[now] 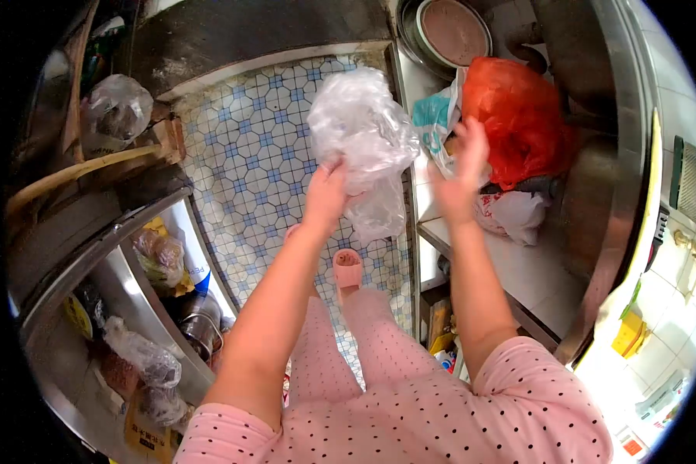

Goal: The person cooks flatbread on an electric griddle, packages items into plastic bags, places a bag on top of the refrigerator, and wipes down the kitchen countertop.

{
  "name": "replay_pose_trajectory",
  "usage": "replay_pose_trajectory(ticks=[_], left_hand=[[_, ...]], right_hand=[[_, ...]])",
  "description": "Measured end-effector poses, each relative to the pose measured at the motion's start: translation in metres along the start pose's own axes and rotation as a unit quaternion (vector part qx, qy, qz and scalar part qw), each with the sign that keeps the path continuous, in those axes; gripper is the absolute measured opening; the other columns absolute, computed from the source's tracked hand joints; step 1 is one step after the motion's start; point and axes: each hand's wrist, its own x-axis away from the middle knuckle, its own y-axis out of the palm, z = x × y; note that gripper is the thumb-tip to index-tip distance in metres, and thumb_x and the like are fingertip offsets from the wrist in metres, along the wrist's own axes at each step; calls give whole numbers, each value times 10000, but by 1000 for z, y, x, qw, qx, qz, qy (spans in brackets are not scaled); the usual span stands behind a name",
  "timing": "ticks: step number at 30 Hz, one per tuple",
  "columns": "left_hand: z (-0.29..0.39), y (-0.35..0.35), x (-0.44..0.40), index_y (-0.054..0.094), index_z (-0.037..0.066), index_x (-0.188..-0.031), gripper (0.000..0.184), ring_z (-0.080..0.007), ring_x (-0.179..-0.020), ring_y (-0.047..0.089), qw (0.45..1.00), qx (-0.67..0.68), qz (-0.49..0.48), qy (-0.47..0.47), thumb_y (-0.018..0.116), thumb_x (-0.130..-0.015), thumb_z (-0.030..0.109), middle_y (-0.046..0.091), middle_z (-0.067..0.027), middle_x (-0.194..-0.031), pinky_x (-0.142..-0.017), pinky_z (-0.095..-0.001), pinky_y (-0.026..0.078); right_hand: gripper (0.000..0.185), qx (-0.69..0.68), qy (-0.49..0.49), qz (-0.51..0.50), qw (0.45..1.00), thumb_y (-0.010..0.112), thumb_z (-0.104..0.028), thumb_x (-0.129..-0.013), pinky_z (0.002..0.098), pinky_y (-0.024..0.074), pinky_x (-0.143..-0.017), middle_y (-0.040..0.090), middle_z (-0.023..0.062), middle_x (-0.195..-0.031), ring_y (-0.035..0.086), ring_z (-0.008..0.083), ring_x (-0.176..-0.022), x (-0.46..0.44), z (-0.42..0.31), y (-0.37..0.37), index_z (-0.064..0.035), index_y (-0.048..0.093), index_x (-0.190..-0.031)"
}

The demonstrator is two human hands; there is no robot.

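Note:
A bundle of clear plastic bags [363, 124] hangs over the tiled floor, gripped at its lower left by my left hand [329, 189]. To its right, my right hand [460, 170] is raised with its fingers apart and slightly blurred, holding nothing. Just beyond that hand, a red plastic bag [510, 116] rests on the tiled shelf at the right. A white and teal bag [433, 114] lies partly behind the fingers, and a white bag with red print [516, 214] sits below the red one.
Round metal pans [454, 32] stand at the shelf's far end. At the left, a cabinet [143, 290] holds bagged items and a metal pot [199, 321]. Another clear bag [117, 108] sits at upper left. Pink slippers [348, 269] are on the patterned floor [247, 162].

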Motion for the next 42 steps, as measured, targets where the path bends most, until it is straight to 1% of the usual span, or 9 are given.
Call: replay_pose_trajectory(ticks=[3,5,9,12,13,15,26,33,42], left_hand=[[10,-15,19,577,29,-1110,321,-127,-787,596,984,-154,-59,73,471,-979,303,641,-46,-895,-669,-283,500],[30,-21,47,585,25,-1068,358,-112,-717,576,969,-199,-79,120,453,-987,348,638,-33,-851,-649,-274,487],[68,-56,101,589,6,-1046,452,-117,-674,565,989,-75,-28,121,422,-991,422,639,-35,-833,-661,-287,480],[92,-107,126,578,-13,-1098,470,-156,-801,609,941,140,-260,168,404,-997,412,654,-73,-927,-736,-318,496],[111,-57,167,558,-17,-1145,443,-203,-951,614,977,90,24,193,405,-1002,373,640,-114,-1057,-834,-350,492],[126,-60,195,547,-24,-1152,425,-218,-1000,604,974,62,52,210,407,-1004,349,615,-125,-1125,-882,-360,480],[180,49,354,433,71,-1287,446,-228,-1060,566,970,15,-3,244,584,-870,26,559,-94,-1163,-829,-385,524],[184,33,388,521,28,-1181,341,-229,-977,615,963,97,-4,252,548,-844,-19,612,-103,-1092,-838,-380,519],[134,17,421,533,41,-1177,278,-233,-993,615,972,116,-12,202,502,-927,157,610,-115,-1113,-853,-371,513]], right_hand=[[979,-38,17,-147,988,825,-155,-626,371,387,-1013,352,175,-1420,410,287,-1289,7,-47,37,-42,270,-1423],[804,-292,280,-269,874,747,-68,-688,340,428,-973,472,161,-1337,495,268,-1222,19,-47,50,-24,342,-1382],[469,-517,380,-82,763,523,62,-766,330,478,-898,579,120,-1179,583,241,-1077,22,-113,31,-20,468,-1225],[368,-607,381,-15,697,451,74,-803,354,464,-914,578,109,-1157,574,233,-1069,19,-168,-2,-27,491,-1154],[347,-640,356,-24,681,453,56,-816,363,454,-926,579,105,-1148,569,233,-1074,19,-184,-13,-30,490,-1150],[271,-678,325,-45,657,489,-8,-844,375,421,-954,583,97,-1130,552,230,-1087,15,-208,-33,-42,514,-1111],[168,-421,-15,-370,828,682,-45,-763,289,407,-837,527,27,-1056,504,142,-961,1,-326,-147,-101,562,-868],[392,-67,5,-209,976,573,-36,-706,380,365,-1024,438,183,-1308,469,323,-1201,7,-314,-181,-42,572,-1099],[514,-61,-177,-341,921,675,-144,-738,393,425,-952,561,188,-1186,545,330,-1113,26,-405,-138,-88,534,-1229]])
